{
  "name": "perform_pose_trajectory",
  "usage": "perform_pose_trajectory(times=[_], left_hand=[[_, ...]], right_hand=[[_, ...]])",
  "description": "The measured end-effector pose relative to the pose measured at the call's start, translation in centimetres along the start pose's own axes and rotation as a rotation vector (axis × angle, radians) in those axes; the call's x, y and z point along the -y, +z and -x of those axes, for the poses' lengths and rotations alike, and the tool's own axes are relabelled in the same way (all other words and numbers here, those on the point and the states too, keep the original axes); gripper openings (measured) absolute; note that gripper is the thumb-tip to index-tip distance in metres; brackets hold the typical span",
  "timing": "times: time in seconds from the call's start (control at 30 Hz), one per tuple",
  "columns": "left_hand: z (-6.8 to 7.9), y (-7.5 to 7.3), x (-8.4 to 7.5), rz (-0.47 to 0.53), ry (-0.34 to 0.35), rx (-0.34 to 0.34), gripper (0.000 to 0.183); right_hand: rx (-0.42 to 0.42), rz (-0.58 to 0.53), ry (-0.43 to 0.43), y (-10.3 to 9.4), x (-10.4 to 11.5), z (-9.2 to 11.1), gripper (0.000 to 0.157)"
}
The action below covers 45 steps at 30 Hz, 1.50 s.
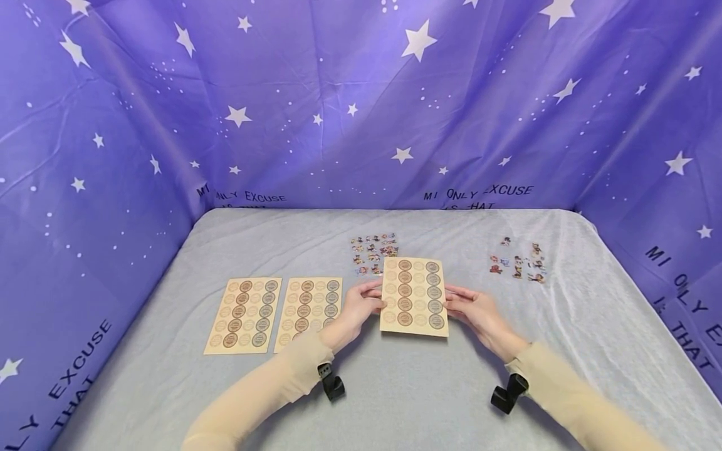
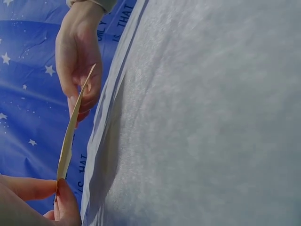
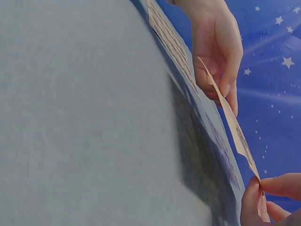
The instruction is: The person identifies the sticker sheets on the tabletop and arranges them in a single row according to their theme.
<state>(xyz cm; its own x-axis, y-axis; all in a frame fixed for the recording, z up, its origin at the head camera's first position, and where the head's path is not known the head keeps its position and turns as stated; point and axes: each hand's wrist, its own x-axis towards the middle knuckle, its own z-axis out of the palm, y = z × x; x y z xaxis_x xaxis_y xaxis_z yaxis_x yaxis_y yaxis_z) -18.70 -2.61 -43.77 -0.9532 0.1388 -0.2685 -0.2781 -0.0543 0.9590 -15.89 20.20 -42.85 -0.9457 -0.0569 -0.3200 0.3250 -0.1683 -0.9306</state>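
A cream sheet of round stickers, with brown and grey printed circles in columns, is held above the table by both hands. My left hand pinches its left edge between thumb and fingers. At the opposite edge my right hand grips it the same way. In the left wrist view the sheet appears nearly edge-on and slightly bent. The right wrist view also shows the sheet lifted off the cloth, its shadow falling below.
Two similar sticker sheets, one further left and one nearer, lie side by side; my left arm partly covers the nearer. Behind the held sheet lies a clear sheet of cartoon stickers. More cartoon stickers lie right on the grey cloth.
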Motion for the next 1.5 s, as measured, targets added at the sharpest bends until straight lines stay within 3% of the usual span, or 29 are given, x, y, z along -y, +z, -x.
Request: perform_pose_trajectory(times=[0.23,0.9,1.5], left_hand=[[0.8,-1.1,0.7,-0.038,-0.019,-0.047,0.048],[2.9,-4.0,1.0,-0.045,-0.007,-0.069,0.050],[3.5,-5.6,1.2,-0.201,0.023,-0.064,0.053]], right_hand=[[0.019,0.022,0.002,1.2,-0.6,0.3,0.057],[0.069,0.065,-0.016,3.8,-2.4,0.2,0.052],[0.100,0.185,-0.053,5.1,-3.3,-0.3,0.050]])
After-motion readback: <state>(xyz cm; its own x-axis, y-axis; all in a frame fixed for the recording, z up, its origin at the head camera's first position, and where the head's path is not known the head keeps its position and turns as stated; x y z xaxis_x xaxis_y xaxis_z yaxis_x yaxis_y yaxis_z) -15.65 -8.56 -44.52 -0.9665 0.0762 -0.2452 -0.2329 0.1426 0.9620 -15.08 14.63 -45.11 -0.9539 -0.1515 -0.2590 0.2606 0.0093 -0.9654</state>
